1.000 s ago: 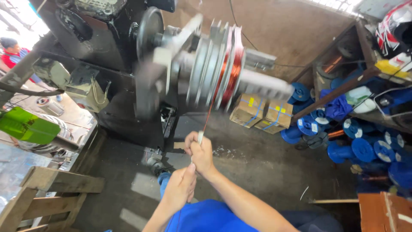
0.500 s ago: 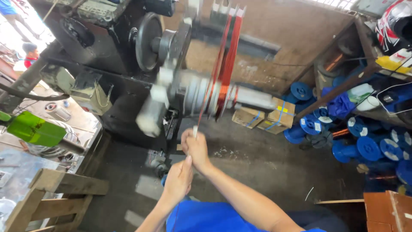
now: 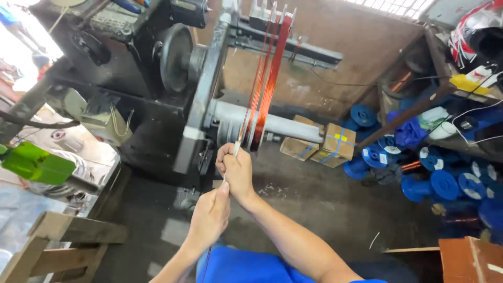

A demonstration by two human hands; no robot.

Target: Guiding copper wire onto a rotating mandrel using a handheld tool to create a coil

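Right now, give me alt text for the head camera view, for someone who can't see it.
Two bare hands pinch a thin copper wire: the right hand ahead, the left hand behind. The wire runs up onto a copper coil wound on a dark winding machine. Blue spools and cardboard boxes lie on the floor at right.

Daylight enters from the upper left of the grip, where the scene burns out to white, and through a bright slatted opening [image 3: 390, 5] at the top edge. The machine body [image 3: 131, 78] left of the grip stays dark, with little detail. The right hand [image 3: 237, 169] and left hand [image 3: 210, 220] are evenly lit and fairly sharp. The copper wire [image 3: 259, 89] above the grip gleams. Blue spools [image 3: 445, 183] far right look soft. Edges bow outward from wide-angle distortion.
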